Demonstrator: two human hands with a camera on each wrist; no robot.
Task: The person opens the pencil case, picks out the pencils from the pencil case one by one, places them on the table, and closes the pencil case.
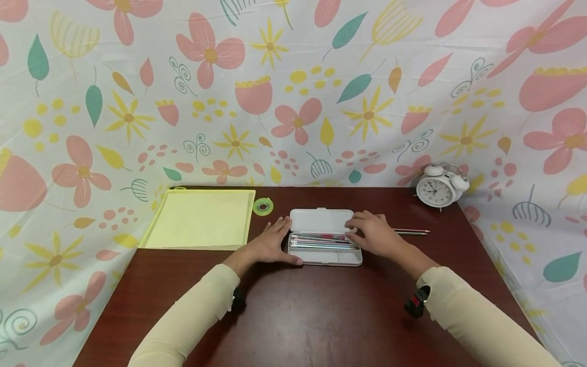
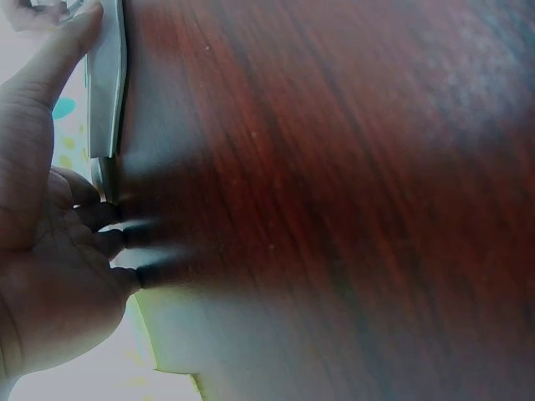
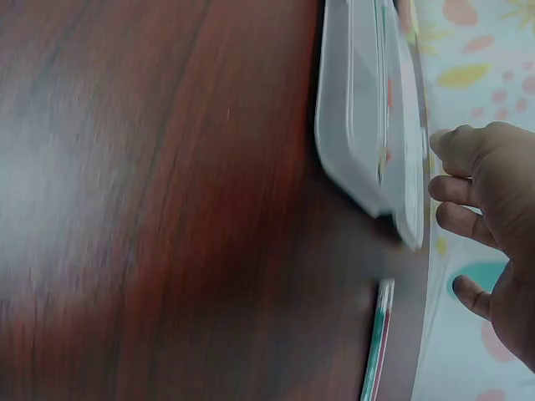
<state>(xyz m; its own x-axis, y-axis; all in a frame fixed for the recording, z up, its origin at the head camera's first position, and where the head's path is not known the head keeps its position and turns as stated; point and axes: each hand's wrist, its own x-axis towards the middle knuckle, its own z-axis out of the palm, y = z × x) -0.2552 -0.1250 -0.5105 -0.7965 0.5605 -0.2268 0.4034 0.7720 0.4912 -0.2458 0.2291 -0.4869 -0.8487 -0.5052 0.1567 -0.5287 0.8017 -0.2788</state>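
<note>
A white pencil case (image 1: pixel 323 256) lies unlatched on the table, its lid (image 1: pixel 321 220) folded back away from me. Several pencils (image 1: pixel 316 243) fill its long compartment. At the case's left side, my left hand (image 1: pixel 270 243) spreads its fingers on the tabletop, while its thumb (image 2: pixel 63 54) rests along the near edge of the case. Over the right end of the case and lid hovers my right hand (image 1: pixel 372 233), fingers loosely bent with nothing between them. Two pencils (image 1: pixel 410 231), one red and one green, lie just right of that hand, partly hidden by it.
A yellow-edged pad or folder (image 1: pixel 202 219) lies at the back left, with a green tape roll (image 1: pixel 263 206) beside it. A white alarm clock (image 1: pixel 437 188) stands at the back right corner. Flowered cloth (image 1: pixel 298 76) hangs behind the table (image 1: pixel 302 311).
</note>
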